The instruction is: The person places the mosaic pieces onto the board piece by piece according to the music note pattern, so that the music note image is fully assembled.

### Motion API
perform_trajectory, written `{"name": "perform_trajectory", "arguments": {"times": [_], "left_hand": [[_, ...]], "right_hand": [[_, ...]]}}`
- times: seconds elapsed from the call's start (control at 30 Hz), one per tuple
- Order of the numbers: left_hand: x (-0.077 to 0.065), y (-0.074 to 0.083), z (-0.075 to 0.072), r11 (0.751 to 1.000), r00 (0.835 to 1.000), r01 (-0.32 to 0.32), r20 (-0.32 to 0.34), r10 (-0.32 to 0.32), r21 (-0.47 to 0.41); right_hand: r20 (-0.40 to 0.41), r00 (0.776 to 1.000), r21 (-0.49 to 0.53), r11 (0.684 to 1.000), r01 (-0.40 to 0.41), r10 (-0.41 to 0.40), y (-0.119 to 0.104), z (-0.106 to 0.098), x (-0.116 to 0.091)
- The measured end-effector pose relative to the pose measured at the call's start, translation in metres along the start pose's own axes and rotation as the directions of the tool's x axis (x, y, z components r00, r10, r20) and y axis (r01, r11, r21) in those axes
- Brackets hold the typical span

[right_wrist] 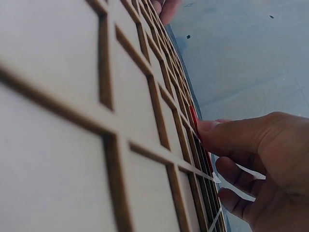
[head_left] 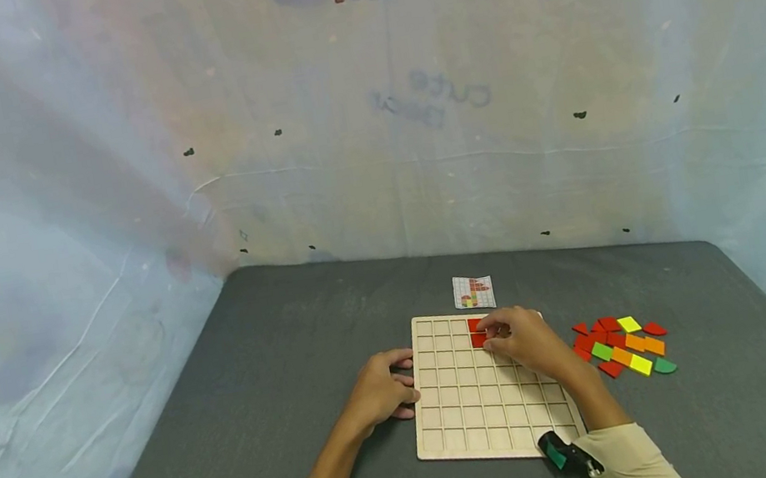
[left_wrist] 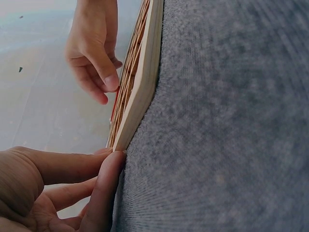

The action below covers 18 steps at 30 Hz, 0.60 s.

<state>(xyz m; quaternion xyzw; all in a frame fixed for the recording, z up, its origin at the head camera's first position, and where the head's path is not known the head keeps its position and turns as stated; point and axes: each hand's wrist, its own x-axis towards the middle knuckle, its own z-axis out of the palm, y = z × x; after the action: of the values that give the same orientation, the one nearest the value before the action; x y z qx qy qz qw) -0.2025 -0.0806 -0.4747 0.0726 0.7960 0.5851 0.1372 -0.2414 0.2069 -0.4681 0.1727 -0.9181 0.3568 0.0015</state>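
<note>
My left hand (head_left: 381, 391) is at the left edge of a pale wooden grid board (head_left: 460, 404), pinching that edge between thumb and fingers, as the left wrist view shows. Over the board's far part, my right hand (head_left: 524, 340) has its thumb and fingers curled at a red square tile (head_left: 478, 339). Another red tile (head_left: 474, 325) lies in the cell just beyond. In the right wrist view the fingertips are right at the red tile (right_wrist: 194, 117), partly hiding it. The board lies flat, its other visible cells bare wood.
Beyond the board lies a small card (head_left: 473, 291) printed with a coloured grid pattern. To the right, several loose red, orange, yellow and green tiles (head_left: 619, 347) are spread on the dark grey table (head_left: 305, 320). A pale sheet (head_left: 420, 190) hangs behind the table.
</note>
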Motion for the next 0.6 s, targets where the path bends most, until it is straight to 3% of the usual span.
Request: {"name": "perform_trajectory", "arguments": {"times": [0.6], "left_hand": [[-0.0001,0.0006,0.0003,1.0,1.0,0.005,-0.009,-0.005,0.002]], "right_hand": [[-0.014,1.0,0.001,1.0,-0.022,0.022,0.0003,-0.0017,-0.0018]]}}
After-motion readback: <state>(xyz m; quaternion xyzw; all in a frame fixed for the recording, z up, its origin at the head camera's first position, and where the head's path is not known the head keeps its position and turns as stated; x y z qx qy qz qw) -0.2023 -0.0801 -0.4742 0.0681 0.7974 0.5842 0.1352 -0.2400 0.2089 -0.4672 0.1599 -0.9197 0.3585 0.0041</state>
